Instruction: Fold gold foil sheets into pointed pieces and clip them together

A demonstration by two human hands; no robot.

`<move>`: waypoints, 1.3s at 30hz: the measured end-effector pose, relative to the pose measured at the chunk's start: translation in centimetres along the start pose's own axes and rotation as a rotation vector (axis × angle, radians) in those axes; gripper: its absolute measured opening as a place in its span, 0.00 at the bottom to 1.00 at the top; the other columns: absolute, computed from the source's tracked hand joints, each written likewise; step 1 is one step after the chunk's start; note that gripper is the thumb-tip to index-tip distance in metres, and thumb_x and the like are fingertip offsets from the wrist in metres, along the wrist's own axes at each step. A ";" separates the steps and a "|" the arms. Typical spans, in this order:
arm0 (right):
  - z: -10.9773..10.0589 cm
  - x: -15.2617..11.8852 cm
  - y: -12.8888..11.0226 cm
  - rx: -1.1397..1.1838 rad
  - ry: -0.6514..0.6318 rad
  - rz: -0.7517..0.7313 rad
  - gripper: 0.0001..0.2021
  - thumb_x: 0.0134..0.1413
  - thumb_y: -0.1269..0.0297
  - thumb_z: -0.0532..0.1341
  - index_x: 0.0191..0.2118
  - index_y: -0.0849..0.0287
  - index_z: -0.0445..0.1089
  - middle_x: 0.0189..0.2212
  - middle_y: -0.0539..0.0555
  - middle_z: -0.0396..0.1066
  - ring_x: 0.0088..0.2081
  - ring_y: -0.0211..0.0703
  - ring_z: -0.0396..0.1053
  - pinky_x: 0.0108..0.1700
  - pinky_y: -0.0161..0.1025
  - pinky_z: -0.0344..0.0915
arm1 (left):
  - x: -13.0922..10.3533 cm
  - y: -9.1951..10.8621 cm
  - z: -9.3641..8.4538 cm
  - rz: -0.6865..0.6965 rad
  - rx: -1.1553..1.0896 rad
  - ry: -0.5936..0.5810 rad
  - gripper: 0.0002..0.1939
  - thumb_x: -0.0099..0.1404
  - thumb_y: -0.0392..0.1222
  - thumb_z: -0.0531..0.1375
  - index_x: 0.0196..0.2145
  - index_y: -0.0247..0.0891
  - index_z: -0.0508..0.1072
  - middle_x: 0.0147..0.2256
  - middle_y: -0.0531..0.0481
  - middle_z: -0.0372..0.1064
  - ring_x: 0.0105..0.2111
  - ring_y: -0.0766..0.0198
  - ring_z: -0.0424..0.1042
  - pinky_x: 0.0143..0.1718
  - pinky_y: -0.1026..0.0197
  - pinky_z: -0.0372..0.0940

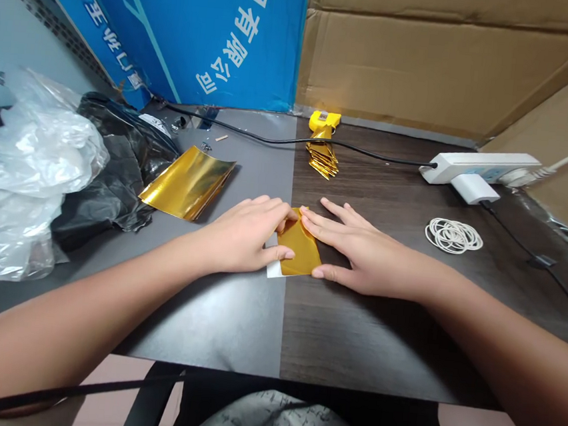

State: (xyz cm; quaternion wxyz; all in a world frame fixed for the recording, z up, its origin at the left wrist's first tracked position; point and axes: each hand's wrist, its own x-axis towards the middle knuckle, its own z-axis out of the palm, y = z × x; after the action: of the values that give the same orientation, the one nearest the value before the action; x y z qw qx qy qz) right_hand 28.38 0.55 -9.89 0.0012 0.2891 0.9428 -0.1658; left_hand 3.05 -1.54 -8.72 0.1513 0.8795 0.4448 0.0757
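Observation:
A small folded piece of gold foil paper (298, 249) with a white underside lies flat on the dark table (352, 340) in front of me. My left hand (242, 232) presses on its left edge with fingers and thumb pinching the paper. My right hand (355, 250) lies flat on its right side, fingers stretched across the top corner and thumb at the lower edge. Both hands hold the piece down.
A stack of gold foil sheets (186, 182) lies at the left beside black and clear plastic bags (39, 149). Folded gold pieces (323, 156) sit at the back by a yellow clip. White rubber bands (453, 235) and a power strip (484, 168) are on the right. Cardboard walls stand behind.

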 end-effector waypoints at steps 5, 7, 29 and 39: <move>-0.7 -0.2 1.0 0.094 -0.050 -0.016 0.55 0.56 0.37 0.65 0.76 0.64 0.39 0.75 0.60 0.32 0.75 0.66 0.26 0.72 0.70 0.34 | 0.1 0.3 -0.1 0.014 0.049 -0.032 0.17 0.68 0.50 0.64 0.47 0.37 0.69 0.45 0.48 0.69 0.46 0.54 0.66 0.48 0.52 0.61; -0.6 -0.2 1.2 0.143 -0.014 -0.041 0.56 0.54 0.34 0.64 0.76 0.64 0.41 0.75 0.61 0.34 0.75 0.66 0.29 0.72 0.69 0.37 | 0.1 0.3 -0.2 0.010 0.061 -0.039 0.17 0.69 0.50 0.64 0.49 0.38 0.69 0.46 0.48 0.68 0.47 0.54 0.66 0.48 0.51 0.61; -1.2 -1.2 2.0 0.080 0.014 -0.106 0.33 0.60 0.42 0.64 0.69 0.38 0.61 0.75 0.51 0.38 0.74 0.71 0.33 0.68 0.77 0.35 | 0.0 0.7 -0.3 -0.053 0.074 -0.066 0.20 0.69 0.52 0.64 0.53 0.39 0.72 0.46 0.46 0.69 0.48 0.52 0.65 0.49 0.50 0.60; -1.2 -1.0 2.7 0.007 0.023 -0.062 0.26 0.66 0.41 0.57 0.66 0.37 0.64 0.75 0.52 0.34 0.74 0.70 0.32 0.68 0.76 0.36 | -0.2 0.7 -0.5 -0.041 0.090 -0.083 0.20 0.70 0.53 0.62 0.53 0.39 0.71 0.48 0.45 0.69 0.48 0.52 0.65 0.48 0.51 0.59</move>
State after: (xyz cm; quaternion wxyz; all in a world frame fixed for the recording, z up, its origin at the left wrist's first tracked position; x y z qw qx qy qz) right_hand 30.76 2.50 -9.50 -0.0158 0.2615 0.9508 -0.1657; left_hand 3.35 -2.01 -8.02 0.1315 0.8786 0.4588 0.0158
